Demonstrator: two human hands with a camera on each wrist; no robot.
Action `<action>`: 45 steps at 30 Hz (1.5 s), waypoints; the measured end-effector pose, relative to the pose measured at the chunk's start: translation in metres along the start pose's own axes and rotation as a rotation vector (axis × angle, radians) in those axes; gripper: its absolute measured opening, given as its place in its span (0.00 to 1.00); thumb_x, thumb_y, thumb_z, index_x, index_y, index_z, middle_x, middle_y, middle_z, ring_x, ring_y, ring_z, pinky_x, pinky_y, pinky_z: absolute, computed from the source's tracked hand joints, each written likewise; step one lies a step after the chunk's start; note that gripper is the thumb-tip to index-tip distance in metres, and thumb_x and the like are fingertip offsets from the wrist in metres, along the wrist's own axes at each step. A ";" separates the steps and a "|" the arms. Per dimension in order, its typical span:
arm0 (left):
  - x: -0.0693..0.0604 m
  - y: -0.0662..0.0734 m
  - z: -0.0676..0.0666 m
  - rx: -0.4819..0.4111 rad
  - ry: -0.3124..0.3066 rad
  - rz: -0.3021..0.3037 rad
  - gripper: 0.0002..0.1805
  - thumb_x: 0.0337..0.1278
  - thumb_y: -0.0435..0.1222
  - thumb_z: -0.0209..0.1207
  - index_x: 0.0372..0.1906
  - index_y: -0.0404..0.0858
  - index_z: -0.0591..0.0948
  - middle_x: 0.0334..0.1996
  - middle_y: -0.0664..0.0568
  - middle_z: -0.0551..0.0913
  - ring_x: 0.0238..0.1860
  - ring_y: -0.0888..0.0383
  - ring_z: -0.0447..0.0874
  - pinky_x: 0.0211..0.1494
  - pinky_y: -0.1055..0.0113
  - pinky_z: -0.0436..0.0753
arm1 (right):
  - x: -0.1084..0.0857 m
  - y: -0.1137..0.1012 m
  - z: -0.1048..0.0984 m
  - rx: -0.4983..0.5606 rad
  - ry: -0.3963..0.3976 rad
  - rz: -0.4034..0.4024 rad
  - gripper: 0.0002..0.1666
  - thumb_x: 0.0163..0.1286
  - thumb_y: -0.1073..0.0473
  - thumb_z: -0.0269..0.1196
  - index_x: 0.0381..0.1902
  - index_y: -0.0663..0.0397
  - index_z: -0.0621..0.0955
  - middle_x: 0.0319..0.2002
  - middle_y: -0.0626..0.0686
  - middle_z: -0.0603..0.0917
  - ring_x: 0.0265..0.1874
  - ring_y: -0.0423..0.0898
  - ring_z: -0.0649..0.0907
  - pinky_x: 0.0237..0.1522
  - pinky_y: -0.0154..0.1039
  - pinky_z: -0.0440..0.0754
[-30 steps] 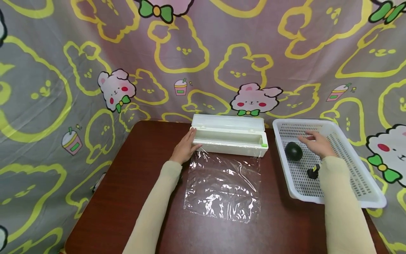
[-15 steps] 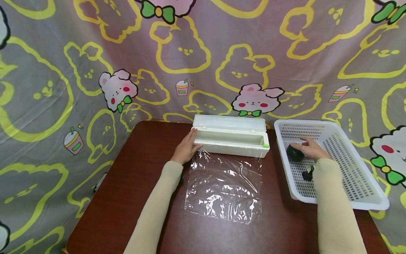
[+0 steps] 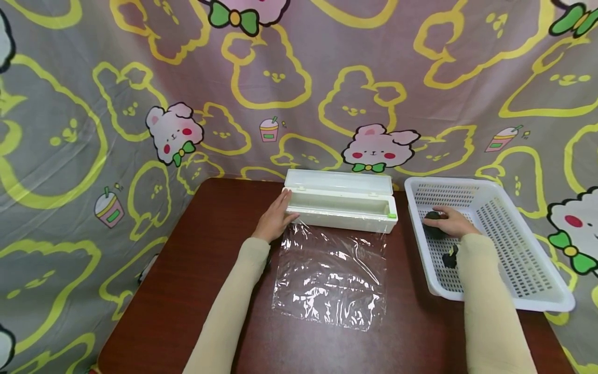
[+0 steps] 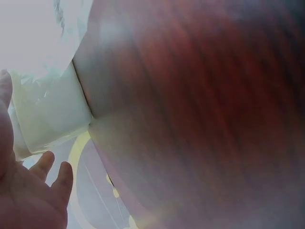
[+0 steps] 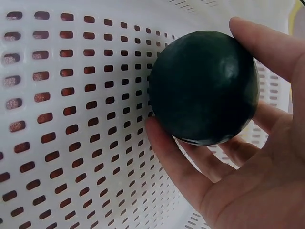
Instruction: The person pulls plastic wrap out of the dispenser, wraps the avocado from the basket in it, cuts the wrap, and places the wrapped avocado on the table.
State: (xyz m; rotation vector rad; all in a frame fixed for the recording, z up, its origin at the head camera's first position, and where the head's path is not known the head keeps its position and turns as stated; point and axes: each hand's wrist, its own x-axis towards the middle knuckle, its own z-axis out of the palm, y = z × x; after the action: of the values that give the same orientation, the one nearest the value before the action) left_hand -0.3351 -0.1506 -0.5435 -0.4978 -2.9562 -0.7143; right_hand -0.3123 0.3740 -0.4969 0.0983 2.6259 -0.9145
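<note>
In the head view, my left hand [image 3: 273, 218] rests against the left end of a white cling film dispenser [image 3: 343, 221], its lid raised at the back. The fingers look fairly straight, with the thumb at the front of the box; in the left wrist view two fingertips [image 4: 62, 179] stand apart beside its end. A sheet of clear cling film [image 3: 329, 280] hangs from the dispenser's front onto the table. My right hand [image 3: 450, 222] is inside a white basket [image 3: 556, 301]. Thumb and fingers curve round a dark green, round fruit [image 5: 202, 88], which the right wrist view shows closely.
A small black object with a yellow bit [image 3: 450, 258] lies in the basket near my right wrist. A green slider [image 3: 391, 215] sits at the dispenser's right end. Behind the brown table [image 3: 187, 270] hangs a patterned cloth [image 3: 299, 62].
My right hand has moved left and down within the basket and taken hold of the dark green fruit. My left hand has stayed at the dispenser's end.
</note>
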 end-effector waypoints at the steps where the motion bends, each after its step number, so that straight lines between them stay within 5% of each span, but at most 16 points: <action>1: 0.000 0.000 0.000 0.000 0.000 0.000 0.44 0.76 0.56 0.51 0.85 0.45 0.48 0.85 0.51 0.45 0.84 0.46 0.49 0.79 0.43 0.64 | 0.001 0.000 0.001 0.004 0.000 0.008 0.59 0.74 0.35 0.61 0.80 0.72 0.50 0.74 0.83 0.51 0.72 0.80 0.58 0.68 0.71 0.69; 25: 0.000 0.000 0.002 -0.022 0.014 0.000 0.44 0.75 0.55 0.53 0.85 0.45 0.49 0.85 0.50 0.46 0.83 0.45 0.50 0.79 0.43 0.63 | 0.001 -0.001 -0.001 -0.037 0.033 -0.009 0.56 0.73 0.36 0.62 0.79 0.71 0.54 0.73 0.83 0.56 0.70 0.78 0.65 0.64 0.70 0.73; 45: 0.001 -0.003 0.001 -0.021 0.024 0.016 0.44 0.75 0.55 0.54 0.85 0.46 0.49 0.85 0.49 0.46 0.82 0.42 0.53 0.79 0.42 0.64 | -0.029 -0.065 -0.022 -0.012 0.164 -0.190 0.48 0.75 0.44 0.63 0.80 0.64 0.59 0.75 0.77 0.58 0.74 0.76 0.59 0.71 0.74 0.60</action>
State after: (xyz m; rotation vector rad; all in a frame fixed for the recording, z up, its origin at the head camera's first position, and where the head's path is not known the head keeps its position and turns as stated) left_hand -0.3371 -0.1519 -0.5456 -0.5096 -2.9224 -0.7449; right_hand -0.3041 0.3374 -0.4323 -0.0854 2.8301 -0.9900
